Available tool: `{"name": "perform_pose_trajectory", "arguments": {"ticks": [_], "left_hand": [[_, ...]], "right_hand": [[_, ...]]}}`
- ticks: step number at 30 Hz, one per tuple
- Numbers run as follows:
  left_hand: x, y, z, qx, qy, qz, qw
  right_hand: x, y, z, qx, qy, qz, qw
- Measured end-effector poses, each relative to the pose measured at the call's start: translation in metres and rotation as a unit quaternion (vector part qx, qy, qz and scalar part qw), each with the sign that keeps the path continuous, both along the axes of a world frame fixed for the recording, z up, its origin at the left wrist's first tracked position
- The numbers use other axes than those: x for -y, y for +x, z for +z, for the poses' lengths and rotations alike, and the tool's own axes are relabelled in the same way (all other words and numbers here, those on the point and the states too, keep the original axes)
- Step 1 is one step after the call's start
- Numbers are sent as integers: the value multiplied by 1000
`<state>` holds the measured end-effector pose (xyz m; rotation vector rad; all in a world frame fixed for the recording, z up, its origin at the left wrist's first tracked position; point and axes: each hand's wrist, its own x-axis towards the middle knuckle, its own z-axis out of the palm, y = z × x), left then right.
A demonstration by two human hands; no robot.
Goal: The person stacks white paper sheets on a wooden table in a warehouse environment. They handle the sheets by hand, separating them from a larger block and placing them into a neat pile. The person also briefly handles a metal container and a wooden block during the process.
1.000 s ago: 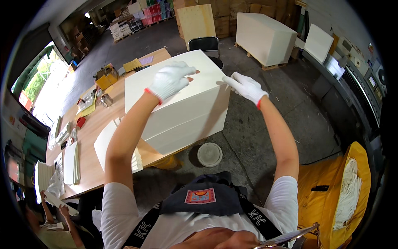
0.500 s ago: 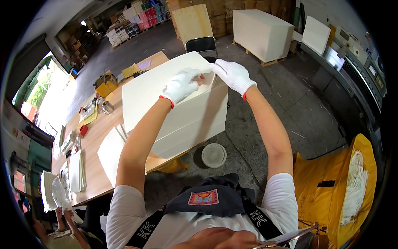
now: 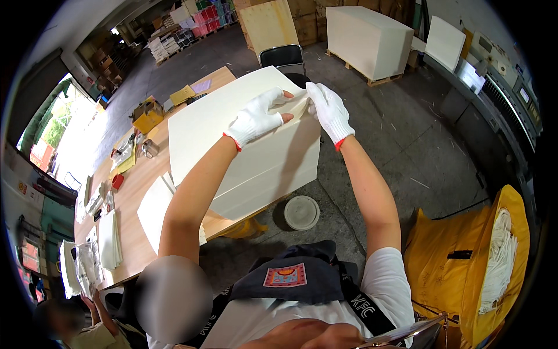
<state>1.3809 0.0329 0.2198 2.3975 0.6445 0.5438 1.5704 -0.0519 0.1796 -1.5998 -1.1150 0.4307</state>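
A tall stack of large white paper sheets (image 3: 224, 110) stands on the wooden table in front of me. My left hand (image 3: 256, 120), in a white knit glove with bare fingertips, lies on top near the right corner, thumb and finger spread apart. At that corner my right hand (image 3: 330, 111), gloved likewise, has its fingers bent around the raised edge of the top sheets (image 3: 297, 107). These sheets bow upward between my two hands. How many sheets are lifted I cannot tell.
On the wooden table (image 3: 139, 174) lie a yellow box (image 3: 147, 116), a metal mug (image 3: 150, 148) and loose paper piles. A black chair (image 3: 283, 57) stands beyond the stack. A lidded bucket (image 3: 301, 213) is on the floor; a yellow sack (image 3: 447, 262) stands right. Someone handles papers lower left.
My right hand has turned and its fingers have closed in at the corner, where the sheets now curve up more. The thumb and finger of my left hand have spread wider.
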Motion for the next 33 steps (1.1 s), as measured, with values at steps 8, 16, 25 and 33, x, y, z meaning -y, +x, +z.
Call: {"name": "perform_pose_trajectory", "arguments": {"ticks": [8,16,25,33], "left_hand": [[-2,-3,-1,75,-50,-28,996],[15,0,13,-69,29,25,997],[3,1,2,-32,27,16,999],[8,1,-1,20,53,10,998]], "right_hand": [[2,-3,2,23,20,-3,1000],[1,-2,-5,111,45,-44,992],[1,-2,-5,81,36,-36,995],[8,-6,2,66,21,-36,997]]}}
